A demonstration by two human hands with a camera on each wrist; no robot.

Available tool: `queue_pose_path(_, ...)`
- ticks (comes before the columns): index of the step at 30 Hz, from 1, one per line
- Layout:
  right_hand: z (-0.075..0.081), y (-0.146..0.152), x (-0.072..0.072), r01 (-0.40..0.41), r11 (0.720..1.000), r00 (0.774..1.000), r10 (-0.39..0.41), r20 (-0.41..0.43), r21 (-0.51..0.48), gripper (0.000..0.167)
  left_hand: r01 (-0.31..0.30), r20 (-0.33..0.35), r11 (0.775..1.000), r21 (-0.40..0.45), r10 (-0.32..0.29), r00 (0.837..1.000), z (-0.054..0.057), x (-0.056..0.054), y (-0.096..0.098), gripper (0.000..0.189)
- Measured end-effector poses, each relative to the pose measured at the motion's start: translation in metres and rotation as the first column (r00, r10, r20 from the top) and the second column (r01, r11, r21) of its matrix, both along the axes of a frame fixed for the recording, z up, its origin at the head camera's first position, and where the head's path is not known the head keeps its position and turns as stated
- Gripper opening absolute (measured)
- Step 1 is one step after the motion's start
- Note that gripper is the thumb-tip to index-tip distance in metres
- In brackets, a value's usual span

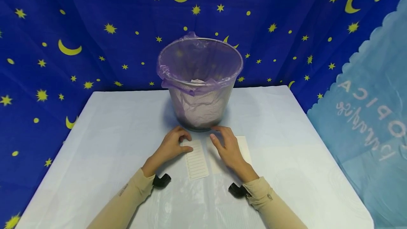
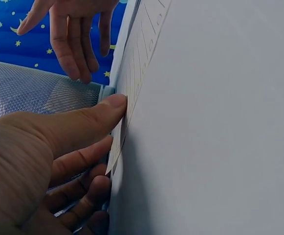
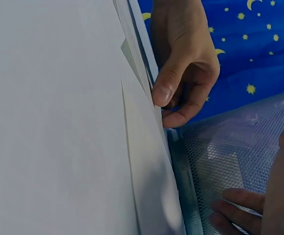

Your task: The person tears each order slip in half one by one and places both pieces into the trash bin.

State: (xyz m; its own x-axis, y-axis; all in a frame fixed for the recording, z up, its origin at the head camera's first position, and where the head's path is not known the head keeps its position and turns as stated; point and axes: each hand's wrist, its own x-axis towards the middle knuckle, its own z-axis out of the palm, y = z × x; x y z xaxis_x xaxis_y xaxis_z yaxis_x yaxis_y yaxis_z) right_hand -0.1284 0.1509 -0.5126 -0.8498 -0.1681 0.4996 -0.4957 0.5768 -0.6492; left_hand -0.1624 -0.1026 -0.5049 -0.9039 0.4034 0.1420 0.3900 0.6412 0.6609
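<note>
My left hand [image 1: 171,144] pinches the near-left edge of a lined paper sheet [image 1: 196,163] between thumb and fingers. In the left wrist view, the sheet's corner [image 2: 114,159] is slightly raised off the table. My right hand [image 1: 229,149] hovers above a blank cream paper sheet [image 1: 244,147], its fingers loosely extended and holding nothing. That blank sheet [image 3: 149,166] lies flat beside the lined one in the right wrist view. Just beyond both hands stands a mesh wastebasket [image 1: 178,98] lined with a translucent purple bag [image 1: 165,71].
Whitish paper [image 1: 198,81] shows inside the basket. Everything stands on a table with a white cover [image 1: 127,123]. A dark blue curtain [image 1: 111,56] with yellow moons and stars hangs behind, and a light blue cloth [image 1: 375,116] hangs at the right.
</note>
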Motion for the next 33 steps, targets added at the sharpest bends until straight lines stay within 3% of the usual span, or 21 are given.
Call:
queue_pose_path(8,0.001,0.000,-0.001,0.002,1.000,1.000,-0.002,-0.001,-0.002,0.036,0.022,-0.019,1.000,-0.009,-0.022,1.000,0.006,0.002,0.002,0.027)
queue_pose_path(15,0.000,-0.002,0.000,0.002,1.000,1.000,-0.002,0.020,-0.006,0.035,0.061,-0.033,0.998,0.020,-0.061,0.998,0.002,0.002,0.000,0.022)
queue_pose_path(18,-0.001,-0.003,0.000,0.001,1.000,0.999,-0.001,0.041,-0.010,0.033,0.070,-0.008,0.997,0.039,-0.069,0.998,0.001,0.001,-0.002,0.021)
queue_pose_path(23,-0.001,-0.003,0.000,-0.016,1.000,0.999,0.016,0.048,0.003,0.030,0.050,0.070,0.992,0.112,-0.058,0.996,0.004,0.000,-0.008,0.019)
queue_pose_path(30,0.000,-0.002,0.003,-0.010,0.999,1.000,0.011,-0.016,0.031,0.027,-0.007,0.086,0.979,0.204,-0.011,0.996,0.010,-0.002,-0.014,0.012)
queue_pose_path(33,0.001,-0.002,0.004,-0.030,0.999,1.000,0.030,0.000,0.016,0.025,-0.027,0.083,0.969,0.244,0.007,0.997,0.013,-0.003,-0.013,0.012)
